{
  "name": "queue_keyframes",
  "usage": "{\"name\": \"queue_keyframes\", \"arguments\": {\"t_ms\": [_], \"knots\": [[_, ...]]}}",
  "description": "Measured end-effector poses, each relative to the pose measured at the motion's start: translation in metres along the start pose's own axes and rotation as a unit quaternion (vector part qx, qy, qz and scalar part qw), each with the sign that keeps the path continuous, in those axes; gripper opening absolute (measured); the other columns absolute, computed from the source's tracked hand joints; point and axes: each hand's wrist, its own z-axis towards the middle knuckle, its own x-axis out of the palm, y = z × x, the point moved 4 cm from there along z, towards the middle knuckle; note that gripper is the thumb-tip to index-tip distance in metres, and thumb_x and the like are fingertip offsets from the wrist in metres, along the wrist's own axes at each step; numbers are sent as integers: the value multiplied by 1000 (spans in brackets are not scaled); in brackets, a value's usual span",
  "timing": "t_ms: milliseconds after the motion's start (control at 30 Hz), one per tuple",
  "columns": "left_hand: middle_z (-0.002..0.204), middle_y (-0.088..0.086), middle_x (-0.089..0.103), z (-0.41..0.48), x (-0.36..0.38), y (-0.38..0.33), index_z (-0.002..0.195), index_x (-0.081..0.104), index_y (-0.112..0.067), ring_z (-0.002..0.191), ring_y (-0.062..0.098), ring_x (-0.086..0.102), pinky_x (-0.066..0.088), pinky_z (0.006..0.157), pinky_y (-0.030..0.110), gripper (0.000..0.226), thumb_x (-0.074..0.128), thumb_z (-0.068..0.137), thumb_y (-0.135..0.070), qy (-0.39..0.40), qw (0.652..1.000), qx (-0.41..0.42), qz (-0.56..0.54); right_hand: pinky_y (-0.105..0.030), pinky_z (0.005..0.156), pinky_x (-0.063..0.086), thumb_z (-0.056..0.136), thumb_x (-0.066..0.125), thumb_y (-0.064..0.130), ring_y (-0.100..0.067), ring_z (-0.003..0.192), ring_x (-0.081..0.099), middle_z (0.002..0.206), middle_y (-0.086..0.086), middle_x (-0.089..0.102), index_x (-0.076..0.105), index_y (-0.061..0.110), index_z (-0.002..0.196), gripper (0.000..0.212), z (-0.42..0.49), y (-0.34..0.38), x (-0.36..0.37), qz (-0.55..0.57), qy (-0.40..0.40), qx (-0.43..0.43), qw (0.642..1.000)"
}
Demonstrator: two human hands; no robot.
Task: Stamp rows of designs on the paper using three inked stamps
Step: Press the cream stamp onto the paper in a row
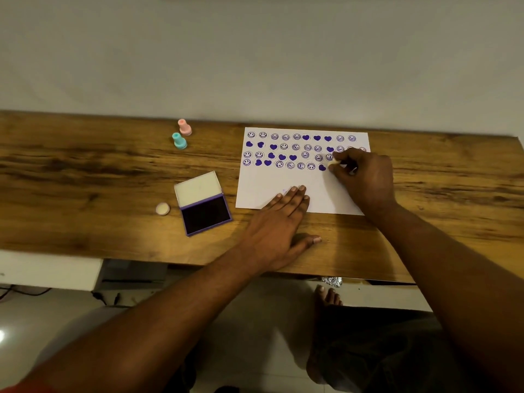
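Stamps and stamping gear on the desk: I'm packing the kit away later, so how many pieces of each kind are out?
Stamps: 3, pink, teal, and one in the right hand's grip
Ink pads: 1, open
Loose round caps: 1
Paper sheets: 1
Total: 6

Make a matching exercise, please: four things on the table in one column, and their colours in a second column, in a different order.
Things:
1. far stamp
2. near stamp
3. ink pad
4. paper

Colours:
A. white
B. dark purple
C. pink
D. teal

Pairs: 1-C, 2-D, 3-B, 4-A
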Motion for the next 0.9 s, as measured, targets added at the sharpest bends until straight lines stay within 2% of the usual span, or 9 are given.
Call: {"name": "queue_keyframes", "arguments": {"t_ms": [167,467,567,633,700,800,900], "knots": [[177,4,-5,-1,0,1,169,3,-17,162,15,-7,-5,129,33,93,17,100,-77,1,1000,-2,-1,-23,81,50,92,81,27,-12,77,65,100,-8,80,79,12,116,28,-3,3,0,-4,-12,-1,1000],[177,4,-6,-2,-4,-2,169,3,-16,163,15,-6,0,132,36,92,20,101,-76,6,1000,-5,-8,-22,80,52,91,83,27,-14,81,69,103,-4,79,79,16,117,28,-3,1,-2,18,10,15,1000],[177,3,-6,-1,-4,-1,169,3,-17,163,15,-7,-2,131,35,91,20,102,-76,12,1000,-6,-12,-26,74,57,88,85,22,-15,86,73,101,-3,79,79,16,110,24,2,-4,-10,149,-17,65,987],[177,3,-7,-1,-4,-1,169,2,-17,163,15,-8,-3,131,34,91,21,102,-76,14,1000,-6,-17,-28,77,61,87,86,15,-15,91,77,100,-2,80,78,14,109,24,6,-8,-17,291,-57,119,948],[177,4,-6,-2,-5,-2,169,3,-16,163,15,-8,-3,131,34,91,21,102,-75,13,1000,-5,-19,-22,73,60,86,85,11,-10,87,78,92,5,81,76,13,109,25,9,-11,-18,374,-70,149,913],[177,4,-7,-3,-7,-3,169,2,-16,162,16,-9,-2,132,36,92,22,102,-75,9,1000,-5,-18,-13,60,52,87,85,15,-2,76,74,89,5,79,75,9,114,29,8,-13,-10,391,-53,182,901],[177,2,-7,-4,-12,-2,169,3,-17,162,15,-11,-3,131,35,92,25,102,-75,-5,999,-2,-34,-13,56,50,88,84,17,2,71,72,92,1,79,76,8,118,32,8,-10,0,388,-36,196,900]]}}
